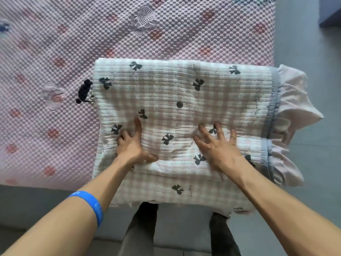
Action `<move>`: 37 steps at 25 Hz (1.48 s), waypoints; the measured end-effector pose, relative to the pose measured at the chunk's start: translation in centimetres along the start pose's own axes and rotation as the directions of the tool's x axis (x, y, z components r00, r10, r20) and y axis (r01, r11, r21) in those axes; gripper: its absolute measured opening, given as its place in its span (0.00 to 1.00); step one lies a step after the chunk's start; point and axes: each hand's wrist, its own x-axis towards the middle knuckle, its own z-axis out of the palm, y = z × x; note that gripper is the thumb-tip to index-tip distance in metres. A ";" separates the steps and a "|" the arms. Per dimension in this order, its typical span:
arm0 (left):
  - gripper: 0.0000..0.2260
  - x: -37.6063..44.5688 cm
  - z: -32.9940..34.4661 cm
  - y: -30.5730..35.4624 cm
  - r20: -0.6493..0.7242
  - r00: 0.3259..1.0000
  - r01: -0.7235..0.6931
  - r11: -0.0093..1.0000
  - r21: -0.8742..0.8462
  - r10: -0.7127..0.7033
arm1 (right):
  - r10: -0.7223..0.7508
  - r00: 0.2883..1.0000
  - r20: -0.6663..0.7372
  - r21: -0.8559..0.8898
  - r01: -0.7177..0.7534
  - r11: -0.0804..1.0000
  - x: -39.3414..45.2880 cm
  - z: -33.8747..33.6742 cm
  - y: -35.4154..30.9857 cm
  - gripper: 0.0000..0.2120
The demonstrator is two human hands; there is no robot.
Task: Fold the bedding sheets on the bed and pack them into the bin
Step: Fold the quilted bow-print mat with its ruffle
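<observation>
Quilted matt sheet (180, 100); bumpy, seemingly cloth mattress (73, 43).

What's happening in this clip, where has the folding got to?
A person presses both hands flat on a folded checked quilt with black bows, lying at the bed's near right corner. The left hand and right hand are smoothing it, fingers spread. Its pink ruffle hangs over the bed's edge. No bin is in view.

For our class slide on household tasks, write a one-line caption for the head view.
Both hands, left and right, press flat on a folded bow-print quilt at the pink bed's edge.
</observation>
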 end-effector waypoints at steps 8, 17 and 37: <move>0.49 -2.8 1.5 -4.5 -0.298 0.935 -0.248 0.955 -0.161 0.192 | 0.303 0.950 -0.075 0.200 -0.284 0.938 -2.6 2.1 -5.5 0.38; 0.27 -7.0 8.5 -15.7 0.056 0.950 0.222 0.539 -0.813 -0.308 | 0.356 0.932 -0.065 0.379 -0.307 0.873 -6.3 7.9 -8.5 0.28; 0.10 -5.1 -5.4 -6.3 0.018 0.992 0.037 -0.150 -0.988 0.123 | 0.423 0.890 -0.174 0.906 -0.023 0.422 -12.5 -6.1 -8.1 0.18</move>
